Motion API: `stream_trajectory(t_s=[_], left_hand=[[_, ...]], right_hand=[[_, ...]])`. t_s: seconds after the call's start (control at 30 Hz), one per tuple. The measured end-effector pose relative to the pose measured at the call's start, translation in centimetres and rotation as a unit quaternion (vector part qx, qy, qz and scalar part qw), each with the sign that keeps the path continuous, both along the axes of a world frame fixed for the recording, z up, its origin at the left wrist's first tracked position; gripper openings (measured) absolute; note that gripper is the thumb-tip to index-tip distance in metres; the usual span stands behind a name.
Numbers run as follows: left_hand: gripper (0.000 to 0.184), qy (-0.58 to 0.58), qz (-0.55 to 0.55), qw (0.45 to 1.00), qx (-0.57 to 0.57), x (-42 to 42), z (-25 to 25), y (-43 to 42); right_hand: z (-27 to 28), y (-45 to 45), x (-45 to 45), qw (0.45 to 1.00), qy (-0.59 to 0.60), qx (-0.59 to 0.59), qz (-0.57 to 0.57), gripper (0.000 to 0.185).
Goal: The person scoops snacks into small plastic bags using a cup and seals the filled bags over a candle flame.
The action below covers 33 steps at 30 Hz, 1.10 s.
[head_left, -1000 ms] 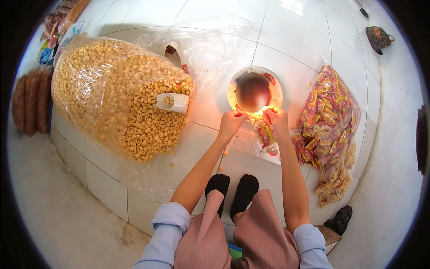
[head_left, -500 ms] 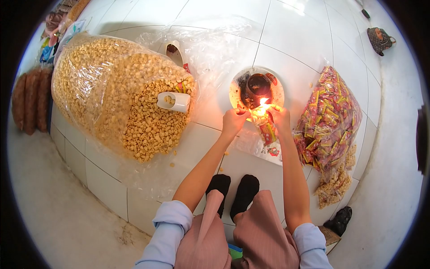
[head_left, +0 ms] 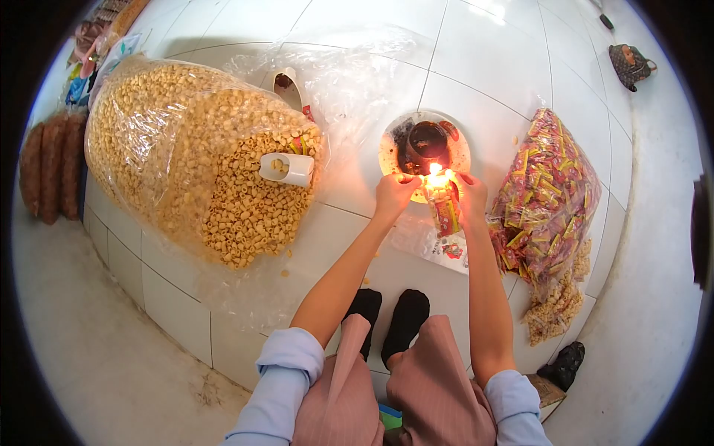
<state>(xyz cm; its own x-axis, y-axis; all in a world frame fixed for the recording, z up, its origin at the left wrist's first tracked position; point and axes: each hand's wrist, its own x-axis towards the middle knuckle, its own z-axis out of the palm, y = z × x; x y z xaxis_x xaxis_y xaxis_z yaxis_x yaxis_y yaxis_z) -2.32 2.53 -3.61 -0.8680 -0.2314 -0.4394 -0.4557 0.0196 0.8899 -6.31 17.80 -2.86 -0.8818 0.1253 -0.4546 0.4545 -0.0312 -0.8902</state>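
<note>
A small clear snack bag [head_left: 446, 208] with a red and yellow packet in it hangs between my hands, its top edge close to a bright flame [head_left: 435, 170]. My left hand [head_left: 395, 195] pinches the left corner of that edge. At the right corner, my right hand [head_left: 468, 195] has its fingers closed on the bag. Just beyond them, a dark round burner [head_left: 428, 140] stands on a stained plate [head_left: 462, 160]. Glare hides the exact edge of the bag.
At left lies a large clear sack of ring snacks [head_left: 163, 141] with a white scoop [head_left: 296, 170] on top. A second scoop [head_left: 287, 88] lies behind. Right of my arms is a bag of red packets [head_left: 550, 193]. Plastic sheeting [head_left: 342, 82] covers some floor.
Both hands have drawn closer together around the top of the bag. The bag hangs straighter now, and the burner shows clearly where it was blurred before.
</note>
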Motion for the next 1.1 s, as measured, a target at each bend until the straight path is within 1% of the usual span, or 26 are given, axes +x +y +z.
stream_trajectory(t_s=[0.1, 0.2, 0.27, 0.3, 0.37, 0.4, 0.43, 0.47, 0.5, 0.53, 0.57, 0.6, 0.63, 0.67, 0.7, 0.73, 0.8, 0.87, 0.9, 0.93, 0.97, 1.0, 1.03, 1.07, 1.1], left_hand=[[0.023, 0.002, 0.001, 1.0, 0.022, -0.3, -0.1, 0.3], [0.024, -0.004, 0.002, 1.0, -0.01, -0.4, -0.1, 0.6], [0.022, 0.03, 0.017, 0.999, 0.019, 0.0, 0.0, 0.9], [0.022, 0.031, 0.015, 0.999, 0.018, 0.4, 0.7, 1.0], [0.019, 0.08, 0.025, 0.996, 0.021, 1.9, 3.4, 1.0], [0.017, 0.07, -0.003, 0.998, 0.0, 2.4, 4.8, 0.8], [0.017, 0.069, -0.004, 0.998, 0.0, 2.8, 5.2, 0.5], [0.014, 0.114, -0.034, 0.993, -0.007, 3.4, 5.5, 0.5], [0.012, 0.161, -0.063, 0.985, -0.013, 3.9, 5.8, 0.4], [0.012, 0.161, -0.066, 0.985, -0.012, 4.1, 6.1, 0.4], [0.011, 0.183, -0.091, 0.977, -0.061, 4.2, 6.6, 0.3], [0.01, 0.206, -0.114, 0.966, -0.11, 4.2, 7.1, 0.1], [0.01, 0.208, -0.114, 0.965, -0.111, 4.3, 7.6, -0.2], [0.009, 0.221, -0.136, 0.957, -0.13, 4.5, 8.2, -0.4], [0.009, 0.232, -0.159, 0.948, -0.149, 4.7, 8.5, -0.6], [0.009, 0.232, -0.16, 0.948, -0.151, 5.1, 8.7, -0.8], [0.009, 0.249, -0.117, 0.954, -0.123, 5.5, 9.0, -1.1], [0.009, 0.244, -0.115, 0.957, -0.111, 5.9, 9.5, -1.7], [0.008, 0.238, -0.112, 0.96, -0.099, 6.0, 9.6, -1.9], [0.008, 0.238, -0.112, 0.96, -0.097, 6.0, 9.7, -1.9], [0.009, 0.254, -0.114, 0.955, -0.105, 6.0, 9.7, -1.9], [0.01, 0.27, -0.116, 0.949, -0.114, 6.0, 9.8, -1.8], [0.01, 0.27, -0.117, 0.949, -0.114, 6.0, 9.9, -1.8], [0.01, 0.272, -0.131, 0.949, -0.097, 5.9, 10.1, -1.8], [0.009, 0.273, -0.145, 0.948, -0.081, 5.9, 10.3, -1.8]], right_hand=[[0.5, 0.0, 0.0, 0.999, -0.015, -0.006, -0.028, 0.01], [0.6, 0.0, 0.0, 0.999, -0.007, -0.021, -0.042, 0.01], [0.6, 0.4, 0.3, 1.0, -0.025, -0.012, 0.009, 0.014], [0.8, 0.7, 0.7, 1.0, -0.023, -0.012, 0.008, 0.014], [2.2, 1.4, 2.2, 0.989, 0.047, -0.12, 0.07, 0.024], [4.0, 1.6, 2.8, 0.987, 0.048, -0.098, 0.116, 0.034], [5.6, 1.7, 3.0, 0.987, 0.047, -0.097, 0.115, 0.034], [7.0, 1.7, 3.6, 0.966, 0.168, 0.054, 0.188, 0.033], [7.9, 1.6, 4.0, 0.902, 0.282, 0.204, 0.256, 0.033], [8.5, 1.5, 4.1, 0.872, 0.3, 0.253, 0.292, 0.027], [8.3, 1.6, 4.2, 0.873, 0.3, 0.254, 0.289, 0.027], [7.9, 1.6, 4.2, 0.853, 0.326, 0.28, 0.298, 0.022], [7.7, 1.6, 4.1, 0.83, 0.352, 0.304, 0.306, 0.017], [7.7, 1.7, 4.0, 0.824, 0.369, 0.314, 0.295, 0.012], [7.8, 1.9, 4.0, 0.824, 0.369, 0.312, 0.294, 0.012], [8.0, 2.3, 3.9, 0.818, 0.383, 0.327, 0.278, 0.014], [7.8, 3.7, 3.6, 0.811, 0.396, 0.343, 0.261, 0.015], [7.2, 5.0, 3.7, 0.854, 0.358, 0.332, 0.179, 0.018], [7.8, 4.8, 3.9, 0.854, 0.357, 0.333, 0.179, 0.018], [9.0, 4.2, 4.2, 0.842, 0.374, 0.335, 0.198, 0.018], [10.0, 3.5, 4.5, 0.829, 0.391, 0.337, 0.216, 0.019], [10.8, 2.6, 4.9, 0.829, 0.39, 0.339, 0.216, 0.019], [11.4, 1.5, 5.3, 0.826, 0.392, 0.321, 0.248, 0.02], [11.7, 1.0, 5.4, 0.822, 0.393, 0.302, 0.28, 0.021], [11.2, 1.3, 5.1, 0.822, 0.395, 0.302, 0.279, 0.021]])
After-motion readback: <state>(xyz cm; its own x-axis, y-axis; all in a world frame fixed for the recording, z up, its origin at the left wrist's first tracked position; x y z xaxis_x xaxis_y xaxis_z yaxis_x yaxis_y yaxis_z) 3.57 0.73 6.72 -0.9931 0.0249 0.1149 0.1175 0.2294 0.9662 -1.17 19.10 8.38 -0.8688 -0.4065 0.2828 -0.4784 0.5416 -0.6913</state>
